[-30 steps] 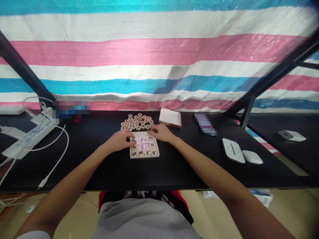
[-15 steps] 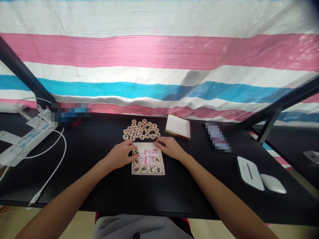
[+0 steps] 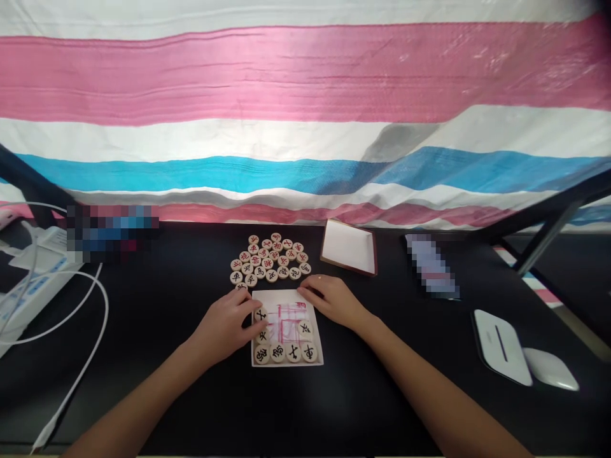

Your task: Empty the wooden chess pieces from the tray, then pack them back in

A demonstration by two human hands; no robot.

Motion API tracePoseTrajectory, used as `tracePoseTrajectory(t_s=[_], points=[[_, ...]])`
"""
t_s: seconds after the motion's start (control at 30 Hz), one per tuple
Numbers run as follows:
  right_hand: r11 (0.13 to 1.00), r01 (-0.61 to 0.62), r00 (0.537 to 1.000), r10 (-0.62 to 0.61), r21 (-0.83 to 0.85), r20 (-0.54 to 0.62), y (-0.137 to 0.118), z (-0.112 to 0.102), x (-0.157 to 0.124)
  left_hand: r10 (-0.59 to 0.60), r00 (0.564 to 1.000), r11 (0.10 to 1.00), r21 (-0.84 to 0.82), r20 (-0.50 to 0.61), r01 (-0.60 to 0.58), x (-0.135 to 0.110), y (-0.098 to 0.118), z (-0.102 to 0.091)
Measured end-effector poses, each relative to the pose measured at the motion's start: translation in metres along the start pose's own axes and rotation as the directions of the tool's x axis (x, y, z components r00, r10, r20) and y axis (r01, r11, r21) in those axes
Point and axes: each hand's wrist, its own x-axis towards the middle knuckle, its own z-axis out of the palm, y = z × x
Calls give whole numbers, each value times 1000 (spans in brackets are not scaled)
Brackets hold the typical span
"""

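Observation:
A shallow white box tray (image 3: 286,296) printed with red marks lies on the black table (image 3: 167,356). Several round wooden chess pieces (image 3: 285,352) with black characters line its left side and front row. My left hand (image 3: 224,327) rests at the tray's left edge, its fingers curled onto a piece near the upper left corner. At the tray's far right corner my right hand (image 3: 334,300) lies with fingers bent and fingertips on the rim. A loose cluster of wooden pieces (image 3: 270,257) with red and black characters sits just behind the tray.
The box lid (image 3: 348,247) lies upside down right of the cluster. Two white devices (image 3: 522,353) sit at the right, beside a blurred flat object (image 3: 432,273). A white power strip with cables (image 3: 33,286) lies at the left. A striped tarp (image 3: 305,114) hangs behind the table.
The camera has tilted up and moved closer, so the table sits lower and larger in view. Both hands stay at the tray's edges, with little movement relative to it.

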Motion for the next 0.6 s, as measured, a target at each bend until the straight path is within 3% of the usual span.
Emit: tracePoseTrajectory(t_s=[0.33,0.6], points=[[1000,13,1000,-13,-19,-9,1,0,-1,-132,991,974,-179,33,136,1,0,2],[1000,-10,1000,10,-20,-2,-1,-1,-2,-102,995,985,-137,14,103,2,1,1]])
